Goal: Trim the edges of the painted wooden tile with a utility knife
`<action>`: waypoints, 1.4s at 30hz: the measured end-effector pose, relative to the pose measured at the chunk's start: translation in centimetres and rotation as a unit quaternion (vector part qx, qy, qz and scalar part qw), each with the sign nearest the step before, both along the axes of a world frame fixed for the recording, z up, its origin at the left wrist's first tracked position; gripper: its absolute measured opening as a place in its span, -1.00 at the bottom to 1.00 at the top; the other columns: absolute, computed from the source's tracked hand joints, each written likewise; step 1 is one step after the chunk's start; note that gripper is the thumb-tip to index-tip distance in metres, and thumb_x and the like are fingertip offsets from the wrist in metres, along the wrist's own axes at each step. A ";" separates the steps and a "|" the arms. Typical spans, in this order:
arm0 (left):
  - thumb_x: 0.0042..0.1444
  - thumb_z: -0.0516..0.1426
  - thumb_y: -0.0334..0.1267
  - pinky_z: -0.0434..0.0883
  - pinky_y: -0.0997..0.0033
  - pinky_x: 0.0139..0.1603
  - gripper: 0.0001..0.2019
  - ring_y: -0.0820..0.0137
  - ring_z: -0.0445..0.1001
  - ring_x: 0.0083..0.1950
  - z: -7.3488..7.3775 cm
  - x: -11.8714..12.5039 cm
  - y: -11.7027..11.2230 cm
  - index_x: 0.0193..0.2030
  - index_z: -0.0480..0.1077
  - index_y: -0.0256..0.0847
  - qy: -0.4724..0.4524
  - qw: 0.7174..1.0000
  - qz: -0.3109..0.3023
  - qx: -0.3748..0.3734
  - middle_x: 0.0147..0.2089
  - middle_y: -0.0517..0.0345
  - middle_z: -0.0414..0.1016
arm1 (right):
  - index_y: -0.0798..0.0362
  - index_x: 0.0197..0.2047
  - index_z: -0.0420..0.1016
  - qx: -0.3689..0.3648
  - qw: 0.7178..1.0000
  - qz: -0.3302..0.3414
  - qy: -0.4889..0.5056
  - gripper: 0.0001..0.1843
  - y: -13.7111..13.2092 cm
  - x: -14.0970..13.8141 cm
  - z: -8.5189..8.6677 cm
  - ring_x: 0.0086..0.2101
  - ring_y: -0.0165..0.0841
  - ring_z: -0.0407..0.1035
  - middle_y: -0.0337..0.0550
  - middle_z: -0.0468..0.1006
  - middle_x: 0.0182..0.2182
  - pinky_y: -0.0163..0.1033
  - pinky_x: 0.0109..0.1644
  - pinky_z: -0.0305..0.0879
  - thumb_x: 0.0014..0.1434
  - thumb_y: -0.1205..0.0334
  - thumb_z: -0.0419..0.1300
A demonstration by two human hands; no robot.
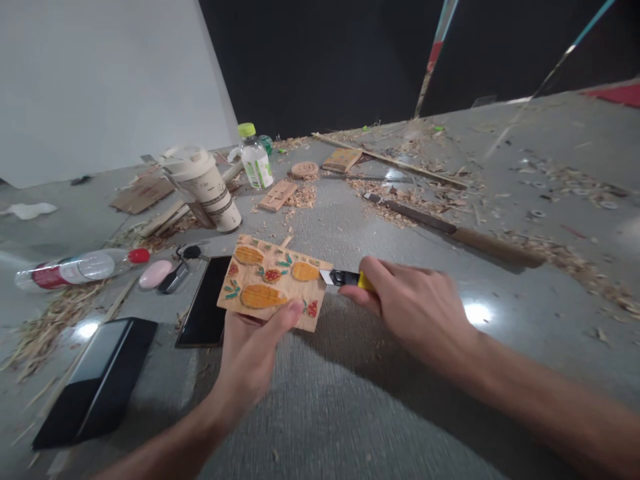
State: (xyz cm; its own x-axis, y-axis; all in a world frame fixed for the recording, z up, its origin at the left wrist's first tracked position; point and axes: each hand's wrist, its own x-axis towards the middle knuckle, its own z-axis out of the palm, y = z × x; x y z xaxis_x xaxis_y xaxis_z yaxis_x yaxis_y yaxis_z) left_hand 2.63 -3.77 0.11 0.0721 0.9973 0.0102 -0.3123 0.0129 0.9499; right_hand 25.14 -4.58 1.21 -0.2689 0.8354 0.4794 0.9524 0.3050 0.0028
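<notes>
My left hand [255, 343] grips a carved wooden board [295, 303] by its near edge, thumb on top and fingers underneath. Raised orange, red and teal painted shapes cover the board's face. In my right hand [407, 293] is a utility knife [350, 277] with a yellow and black handle, pointing left. Its blade tip meets or nearly meets the board's right side, beside an orange shape; whether it touches I cannot tell. The fingers under the board are mostly hidden.
Left of the board lie a phone [207, 303], a black case [95, 387], a key fob [173, 277] and a red-capped bottle [85, 268]. Beyond stand a paper cup [205, 187] and a green-capped bottle [256, 163]. A long brown-handled tool [445, 230] lies right among wood shavings.
</notes>
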 end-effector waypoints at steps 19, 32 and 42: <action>0.07 0.48 -0.15 0.64 -0.09 0.24 -0.35 -0.12 0.71 0.20 -1.0 -1.0 2.3 0.27 0.48 -0.27 0.094 0.987 -0.086 -0.099 0.21 -0.22 0.71 | -0.01 -0.19 0.57 -0.150 0.979 -0.140 -0.014 -0.65 5.1 5.9 -2.0 -0.44 -0.20 0.44 -0.04 0.68 -0.32 -0.16 -0.44 -0.09 0.45 -0.13 0.26; 0.49 0.16 0.04 -0.16 -0.35 0.71 0.03 0.03 -0.30 0.79 -1.5 -2.7 2.9 0.70 -0.62 0.15 0.416 0.888 0.029 0.193 0.80 -0.16 -0.36 | 0.00 -0.22 0.59 -0.012 0.984 -0.099 0.144 -0.45 6.5 7.5 -1.3 -0.10 -0.06 0.55 0.09 0.65 -0.15 0.03 -0.01 0.41 0.61 -0.05 -0.09; 0.33 0.31 -0.15 -0.16 -0.61 0.64 -0.37 -0.19 0.24 0.64 -2.3 -1.7 2.7 0.52 0.39 -0.06 0.596 0.726 -0.171 0.297 0.61 -0.26 0.30 | 0.04 0.28 0.52 -0.098 0.982 -0.130 0.098 -0.58 16.2 15.8 3.6 0.03 -0.17 0.55 0.02 0.59 0.16 0.06 0.14 0.55 0.50 -0.01 0.29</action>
